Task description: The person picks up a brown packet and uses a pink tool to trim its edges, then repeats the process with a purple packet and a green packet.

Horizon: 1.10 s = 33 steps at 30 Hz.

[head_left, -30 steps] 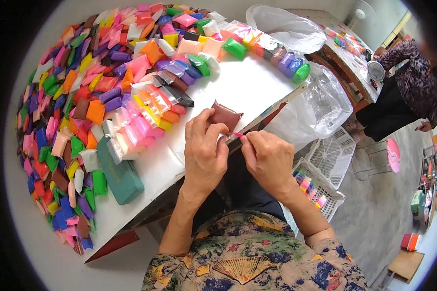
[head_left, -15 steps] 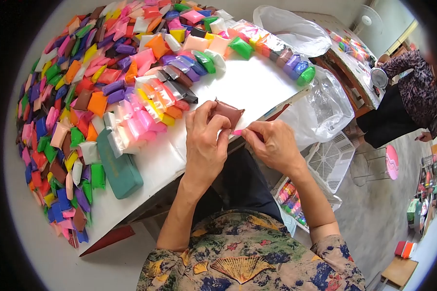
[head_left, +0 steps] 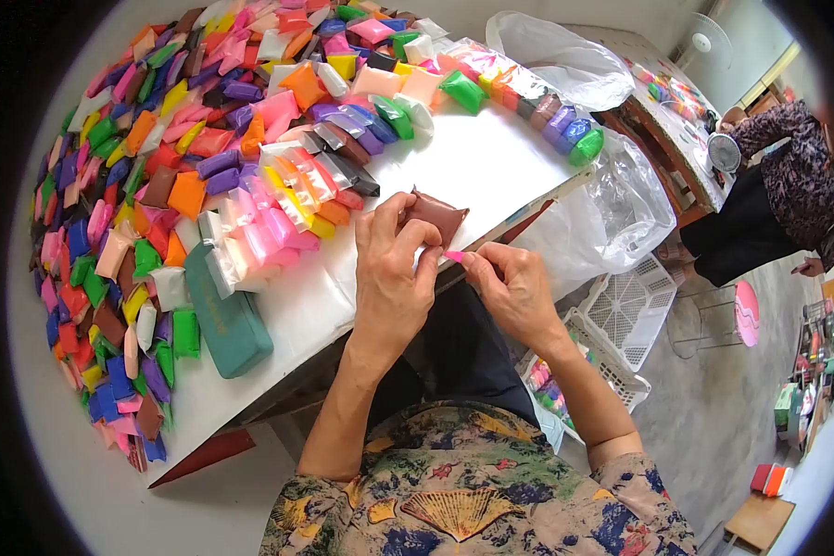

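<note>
Here, left hand (head_left: 392,267): fingers clamped on brown packet (head_left: 437,219), at near edge of bench (head_left: 500,153). Right hand (head_left: 517,289): fingers pinching small pink piece (head_left: 453,256); light pinch, steady packet advisable.

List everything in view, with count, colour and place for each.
Table: one, white, ahead
Brown packet: one, brown, near the table's front edge
Pink piece: one, pink, beside the brown packet
Heaped packets: too many to count, mixed, table's left
Teal case: one, teal, near the heap
Plastic bags: at least two, clear, table's right side
Crates: two, white, floor at right
Stool: one, pink, right
Fan: one, white, upper right
Other person: one, dark clothes, right
Shirt: one, multicoloured, bottom
Left hand: one, bare, at the brown packet
Right hand: one, bare, pinching the pink piece
</note>
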Each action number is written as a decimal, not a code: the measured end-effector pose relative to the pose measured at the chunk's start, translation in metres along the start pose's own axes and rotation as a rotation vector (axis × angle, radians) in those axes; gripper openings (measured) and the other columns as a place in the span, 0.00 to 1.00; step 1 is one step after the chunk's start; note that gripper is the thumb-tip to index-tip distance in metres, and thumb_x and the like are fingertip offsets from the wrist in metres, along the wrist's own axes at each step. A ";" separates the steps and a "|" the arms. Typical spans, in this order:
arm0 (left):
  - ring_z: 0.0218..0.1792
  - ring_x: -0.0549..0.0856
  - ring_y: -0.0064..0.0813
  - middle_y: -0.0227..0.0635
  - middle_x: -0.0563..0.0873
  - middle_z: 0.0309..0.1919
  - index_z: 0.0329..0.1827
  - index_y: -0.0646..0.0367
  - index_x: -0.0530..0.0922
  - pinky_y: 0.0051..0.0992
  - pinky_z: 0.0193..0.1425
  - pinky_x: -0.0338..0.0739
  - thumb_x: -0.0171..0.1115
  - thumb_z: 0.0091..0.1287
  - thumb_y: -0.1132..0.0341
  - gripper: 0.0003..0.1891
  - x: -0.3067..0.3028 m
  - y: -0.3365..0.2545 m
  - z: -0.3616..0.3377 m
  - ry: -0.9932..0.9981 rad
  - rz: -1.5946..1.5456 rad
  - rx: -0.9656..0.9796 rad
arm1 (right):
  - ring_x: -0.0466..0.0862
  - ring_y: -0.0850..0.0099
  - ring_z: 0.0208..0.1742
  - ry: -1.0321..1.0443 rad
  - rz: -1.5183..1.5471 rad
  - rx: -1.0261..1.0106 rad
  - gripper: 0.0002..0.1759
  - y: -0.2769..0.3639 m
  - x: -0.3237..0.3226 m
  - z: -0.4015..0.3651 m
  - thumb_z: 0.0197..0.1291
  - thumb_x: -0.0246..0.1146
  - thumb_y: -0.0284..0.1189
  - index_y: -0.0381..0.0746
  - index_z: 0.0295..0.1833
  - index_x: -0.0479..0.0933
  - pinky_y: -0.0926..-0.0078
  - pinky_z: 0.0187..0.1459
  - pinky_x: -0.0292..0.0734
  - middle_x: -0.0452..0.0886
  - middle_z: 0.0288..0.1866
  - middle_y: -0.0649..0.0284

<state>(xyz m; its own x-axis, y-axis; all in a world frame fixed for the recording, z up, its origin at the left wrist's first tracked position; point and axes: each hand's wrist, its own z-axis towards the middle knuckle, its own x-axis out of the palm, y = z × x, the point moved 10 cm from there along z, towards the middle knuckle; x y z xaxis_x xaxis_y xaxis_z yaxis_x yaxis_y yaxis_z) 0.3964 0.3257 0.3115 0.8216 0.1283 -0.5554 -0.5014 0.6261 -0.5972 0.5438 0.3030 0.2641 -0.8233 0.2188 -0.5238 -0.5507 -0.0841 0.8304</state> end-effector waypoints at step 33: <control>0.59 0.74 0.47 0.42 0.77 0.60 0.38 0.58 0.79 0.41 0.65 0.66 0.68 0.58 0.75 0.08 0.002 0.000 0.001 0.018 0.035 -0.020 | 0.77 0.48 0.20 -0.291 -0.061 -0.018 0.18 0.005 -0.005 -0.021 0.70 0.63 0.36 0.38 0.27 0.76 0.56 0.24 0.68 0.75 0.17 0.51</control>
<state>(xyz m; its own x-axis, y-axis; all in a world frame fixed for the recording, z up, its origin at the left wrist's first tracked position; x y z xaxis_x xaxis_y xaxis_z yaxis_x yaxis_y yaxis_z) 0.3980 0.3270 0.3110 0.7987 0.1355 -0.5863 -0.5351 0.6057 -0.5889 0.5426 0.2812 0.2671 -0.7158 0.4934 -0.4942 -0.6026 -0.0787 0.7942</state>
